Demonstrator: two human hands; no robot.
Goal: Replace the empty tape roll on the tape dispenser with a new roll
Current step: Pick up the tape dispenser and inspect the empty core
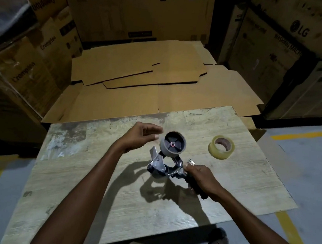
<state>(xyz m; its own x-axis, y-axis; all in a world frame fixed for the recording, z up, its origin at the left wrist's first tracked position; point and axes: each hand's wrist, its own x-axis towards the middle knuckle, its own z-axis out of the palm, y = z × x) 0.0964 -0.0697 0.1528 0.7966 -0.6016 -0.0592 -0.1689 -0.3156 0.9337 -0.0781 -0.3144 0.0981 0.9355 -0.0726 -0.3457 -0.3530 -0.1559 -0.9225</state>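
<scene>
A metal tape dispenser (162, 164) is held just above the worn wooden table (110, 205). Its grey hub wheel (172, 144) faces up and carries no roll that I can see. My right hand (198, 175) grips the dispenser's black handle. My left hand (141, 137) hovers just left of the hub, fingers loosely spread and slightly blurred, holding nothing. A new roll of clear tape (221, 147) lies flat on the table to the right of the hub.
Flattened cardboard sheets (140, 77) lie on the floor beyond the table. Stacked cartons (35, 52) stand at the left and large boxed appliances (279, 44) at the right. My foot (217, 241) shows below the table's near edge.
</scene>
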